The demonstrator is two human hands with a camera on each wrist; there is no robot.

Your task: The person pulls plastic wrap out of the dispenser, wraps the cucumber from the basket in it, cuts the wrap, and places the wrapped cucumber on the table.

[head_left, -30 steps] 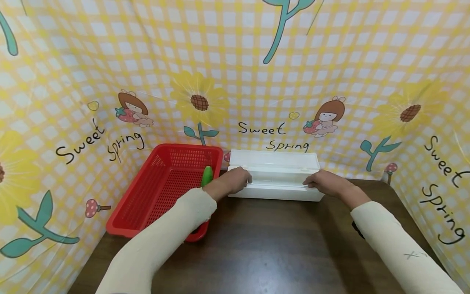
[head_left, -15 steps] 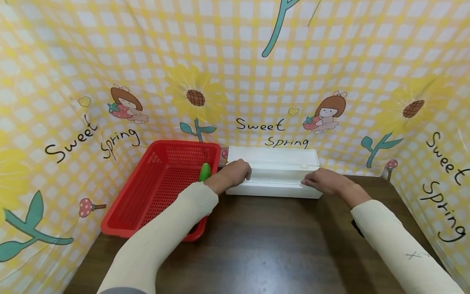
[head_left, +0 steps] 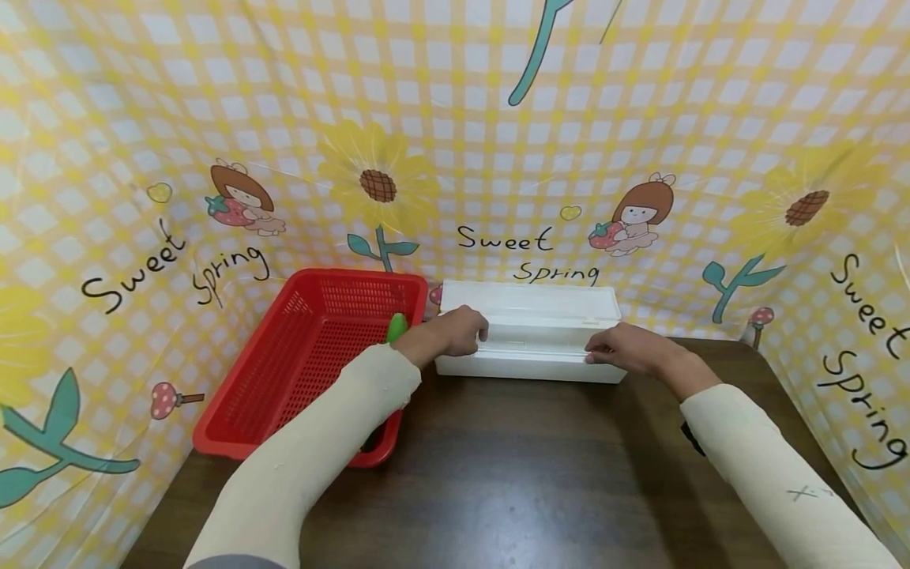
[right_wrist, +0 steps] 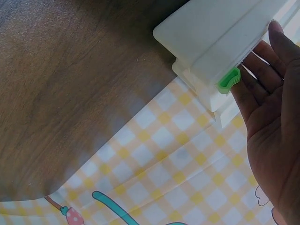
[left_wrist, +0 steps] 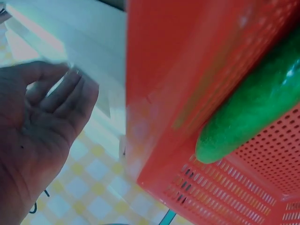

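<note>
A long white lidded box [head_left: 529,369] stands at the back of the table, its lid [head_left: 529,302] tilted back against the cloth. My left hand [head_left: 458,330] is at the left part of its front edge; in the left wrist view thumb and fingertips come together there. At the right end of that edge, my right hand [head_left: 629,349] pinches with the thumb on top, and a small green piece [right_wrist: 229,80] on the box's end shows by its fingers in the right wrist view. Whether a thin film lies between the fingertips cannot be made out.
Left of the box is a red perforated basket [head_left: 245,379]. A smooth green cucumber-like vegetable [left_wrist: 251,110] lies inside it, by the right wall. Yellow checked cloth [head_left: 498,158] hangs behind and at both sides of the brown table [head_left: 512,474].
Both hands stay at the box's front edge with hardly any movement. The whole head view has shifted slightly, so basket and box appear a little higher.
</note>
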